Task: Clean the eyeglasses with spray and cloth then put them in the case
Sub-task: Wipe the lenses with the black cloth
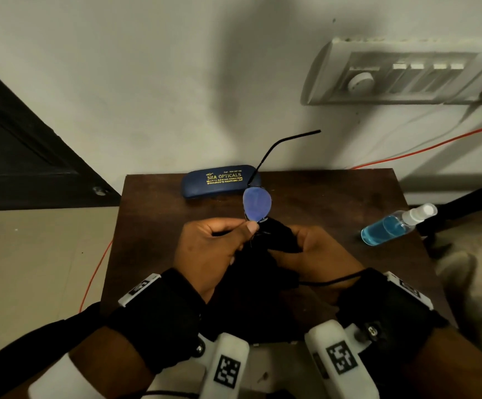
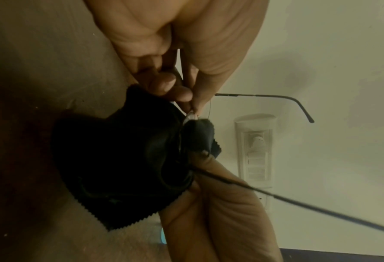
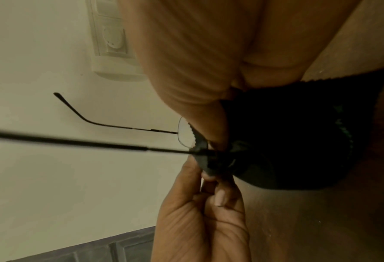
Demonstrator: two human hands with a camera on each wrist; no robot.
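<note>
Thin black-framed eyeglasses (image 1: 257,205) are held upright above the brown table (image 1: 334,197), one lens glinting blue and one temple (image 1: 280,145) sticking up toward the wall. My left hand (image 1: 219,243) pinches the frame near the bridge between thumb and fingers. My right hand (image 1: 314,251) holds a black cloth (image 1: 280,240) wrapped over the other lens, which is hidden. In the left wrist view the cloth (image 2: 123,159) bunches below my left fingers (image 2: 179,92). The right wrist view shows the bare lens (image 3: 184,131) and both temples. A navy case (image 1: 219,181) lies shut behind.
A clear spray bottle (image 1: 398,224) of blue liquid lies on its side at the table's right edge. A switchboard (image 1: 400,76) and orange cable (image 1: 423,148) are on the wall behind. A dark door (image 1: 18,156) stands at the left, pale fabric (image 1: 469,269) at the right.
</note>
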